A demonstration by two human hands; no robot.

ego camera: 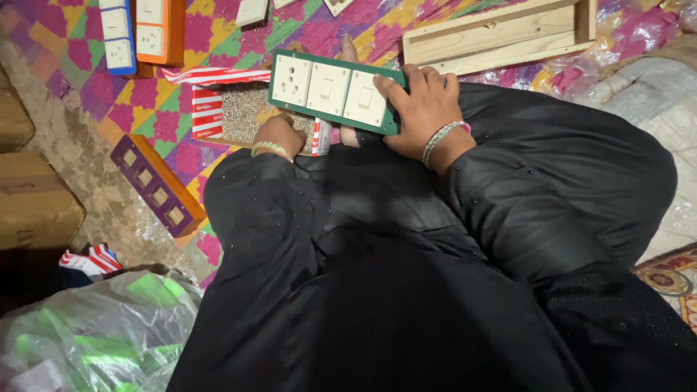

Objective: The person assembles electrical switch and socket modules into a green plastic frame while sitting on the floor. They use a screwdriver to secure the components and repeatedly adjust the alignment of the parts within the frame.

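Switchboard (pixel 335 92), green frame w/ a socket and two cream rocker switches, sits across the person's lap, face up. Right hand (pixel 420 109) is closed round its right end, fingers over the top edge, thumb on the face, probably to keep it level and steady. Left hand (pixel 279 135) is down at the open red-and-white box of small screws (pixel 243 112), just below the board's left end; fingers curl into the box, so can't tell if it's pinching a screw or is simply bunched. Box lies right by the knee, w/in easy reach of that hand.

Around, on the patterned mat (pixel 145 94): purple frame w/ empty cut-outs (pixel 156 185), blue board (pixel 117 33) and orange board (pixel 161 29) at top left, bare wooden frame (pixel 501 33) at top right, cardboard boxes (pixel 33 203) at left, plastic bag w/ green pieces (pixel 94 334) bottom left.

Underside of the board is hidden. Left fingertips are hidden by the knuckles. Top boards are cut off by the picture's edge. Dark sleeves swallow most detail in the lap.
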